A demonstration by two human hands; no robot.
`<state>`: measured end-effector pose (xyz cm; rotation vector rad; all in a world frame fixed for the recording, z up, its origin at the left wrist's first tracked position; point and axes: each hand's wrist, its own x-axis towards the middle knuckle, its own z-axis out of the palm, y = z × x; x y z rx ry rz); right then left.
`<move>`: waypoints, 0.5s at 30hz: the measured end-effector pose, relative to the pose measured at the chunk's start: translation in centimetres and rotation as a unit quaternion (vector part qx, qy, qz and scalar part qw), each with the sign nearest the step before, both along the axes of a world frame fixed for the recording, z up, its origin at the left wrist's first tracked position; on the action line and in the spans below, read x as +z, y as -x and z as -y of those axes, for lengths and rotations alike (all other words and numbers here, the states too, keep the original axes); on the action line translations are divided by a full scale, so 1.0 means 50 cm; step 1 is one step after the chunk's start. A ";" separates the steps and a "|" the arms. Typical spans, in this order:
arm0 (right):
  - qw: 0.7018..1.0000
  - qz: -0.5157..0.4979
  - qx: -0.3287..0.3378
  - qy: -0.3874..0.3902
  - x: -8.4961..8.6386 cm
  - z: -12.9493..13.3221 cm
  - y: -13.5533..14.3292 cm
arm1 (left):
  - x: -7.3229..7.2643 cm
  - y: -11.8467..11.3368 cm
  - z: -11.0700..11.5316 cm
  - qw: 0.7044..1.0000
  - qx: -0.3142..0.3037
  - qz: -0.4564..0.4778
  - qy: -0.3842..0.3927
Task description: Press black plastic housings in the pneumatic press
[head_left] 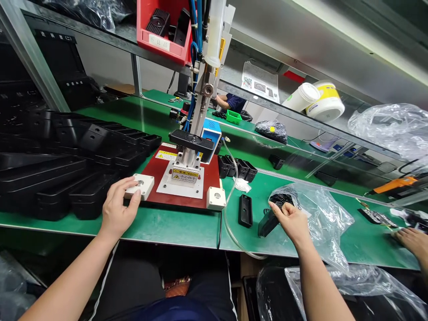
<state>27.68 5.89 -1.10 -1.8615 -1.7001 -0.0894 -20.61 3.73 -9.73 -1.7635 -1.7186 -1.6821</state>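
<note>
My left hand (121,207) rests with fingers spread on a white button box (147,186) at the left corner of a red-based press (187,203). A slotted black plastic plate (192,140) sits on the press fixture. Over the bench to the right, my right hand (294,223) is closed, thumb extended, on the upper end of a black plastic case (268,224), which is tilted. Behind that hand a clear plastic bag (326,209) lies with dark parts at its mouth. A shallow black tray-like part (245,211) lies on the green bench, left of the case.
Black housings (90,156) are piled on the left. Several small black cases (237,167) stand beside the press, near a second button box (216,198). A clear hose (230,223) loops across the bench. Another person's hand (413,240) is at far right. A red bin (163,33) sits above.
</note>
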 end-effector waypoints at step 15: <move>0.952 0.302 -0.039 -0.035 0.011 0.023 0.015 | -0.002 -0.001 -0.001 1.000 -0.003 0.012 0.001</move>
